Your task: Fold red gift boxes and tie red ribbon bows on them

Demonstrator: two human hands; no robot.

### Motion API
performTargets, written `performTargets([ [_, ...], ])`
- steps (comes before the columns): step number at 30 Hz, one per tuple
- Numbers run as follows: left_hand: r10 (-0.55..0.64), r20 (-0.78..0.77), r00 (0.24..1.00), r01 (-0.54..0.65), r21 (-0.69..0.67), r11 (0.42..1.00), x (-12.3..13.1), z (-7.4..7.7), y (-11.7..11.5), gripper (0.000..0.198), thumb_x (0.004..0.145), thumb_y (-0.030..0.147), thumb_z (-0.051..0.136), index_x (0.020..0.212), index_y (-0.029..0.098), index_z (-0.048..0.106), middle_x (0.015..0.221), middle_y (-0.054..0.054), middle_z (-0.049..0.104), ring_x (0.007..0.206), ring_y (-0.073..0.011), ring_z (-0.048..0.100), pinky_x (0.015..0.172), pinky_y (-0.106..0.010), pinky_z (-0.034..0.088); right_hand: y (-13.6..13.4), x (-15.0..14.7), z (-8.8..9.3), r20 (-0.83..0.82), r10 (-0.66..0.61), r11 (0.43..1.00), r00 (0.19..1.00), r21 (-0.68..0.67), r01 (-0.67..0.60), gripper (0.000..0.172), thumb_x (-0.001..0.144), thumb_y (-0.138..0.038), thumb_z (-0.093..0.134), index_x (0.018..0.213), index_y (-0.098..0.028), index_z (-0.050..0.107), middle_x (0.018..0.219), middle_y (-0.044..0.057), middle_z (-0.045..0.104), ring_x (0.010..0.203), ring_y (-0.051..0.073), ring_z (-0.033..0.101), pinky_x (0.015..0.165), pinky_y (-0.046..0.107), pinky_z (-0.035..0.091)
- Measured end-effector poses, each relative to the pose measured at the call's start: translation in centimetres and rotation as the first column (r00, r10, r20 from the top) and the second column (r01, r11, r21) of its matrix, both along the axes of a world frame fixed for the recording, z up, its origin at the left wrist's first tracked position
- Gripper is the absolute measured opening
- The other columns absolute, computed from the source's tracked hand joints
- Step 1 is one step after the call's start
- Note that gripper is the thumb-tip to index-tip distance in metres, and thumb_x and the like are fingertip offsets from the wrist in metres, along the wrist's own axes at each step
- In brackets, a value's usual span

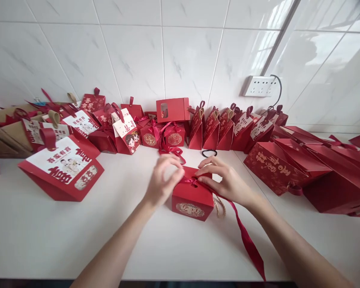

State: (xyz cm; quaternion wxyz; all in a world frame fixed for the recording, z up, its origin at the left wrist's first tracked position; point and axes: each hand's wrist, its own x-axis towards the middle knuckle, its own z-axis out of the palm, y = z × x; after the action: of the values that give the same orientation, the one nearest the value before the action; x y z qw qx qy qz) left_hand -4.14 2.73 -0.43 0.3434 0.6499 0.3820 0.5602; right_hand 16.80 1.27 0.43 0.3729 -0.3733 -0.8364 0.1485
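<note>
A small red gift box [192, 203] with a gold round print on its front stands on the white table before me. Dark red ribbon [246, 236] crosses its top, and one long tail runs right to the table's front edge. On the box's left, my left hand [166, 179] pinches the ribbon between thumb and forefinger. My right hand [225, 180] has its thumb and fingers closed on the ribbon over the right side of the top. Twisted gold cords [219, 207] show beside the box, partly under my right hand.
A larger red box [63, 168] with a white printed panel rests at left. Several red boxes [211, 130] line the tiled wall, and more [276, 168] lie tilted at right. A black elastic loop [209, 153] lies behind my hands. A power strip [259, 86] is on the wall.
</note>
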Motion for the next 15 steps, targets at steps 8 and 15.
performTargets([
  [8,-0.320,-0.245,0.915,0.238,-0.313,0.920,0.0,0.8,-0.9,0.061,0.060,0.028,0.077,0.118,0.025,0.059,0.131,-0.009,0.054,0.126,-0.0337,0.045,0.103,-0.044,0.038,-0.4,-0.7,2.1,0.346,0.078,0.985,0.935,0.117,-0.126,0.020,0.093,-0.017,0.050,0.089,-0.018,0.070,0.096,0.010,0.063,0.083,0.019,0.058,0.072,0.034,0.051],
  [15,-0.343,-0.253,0.904,0.259,-0.314,0.913,-2.0,1.1,0.2,0.054,0.067,0.024,0.072,0.120,0.028,0.062,0.143,-0.006,0.045,0.138,-0.0320,0.032,0.113,-0.044,0.027,0.2,-2.1,2.1,0.232,0.082,0.997,0.969,-0.022,-0.079,0.014,0.078,-0.005,0.053,0.071,-0.016,0.058,0.078,0.003,0.054,0.058,0.009,0.046,0.055,0.023,0.041],
])
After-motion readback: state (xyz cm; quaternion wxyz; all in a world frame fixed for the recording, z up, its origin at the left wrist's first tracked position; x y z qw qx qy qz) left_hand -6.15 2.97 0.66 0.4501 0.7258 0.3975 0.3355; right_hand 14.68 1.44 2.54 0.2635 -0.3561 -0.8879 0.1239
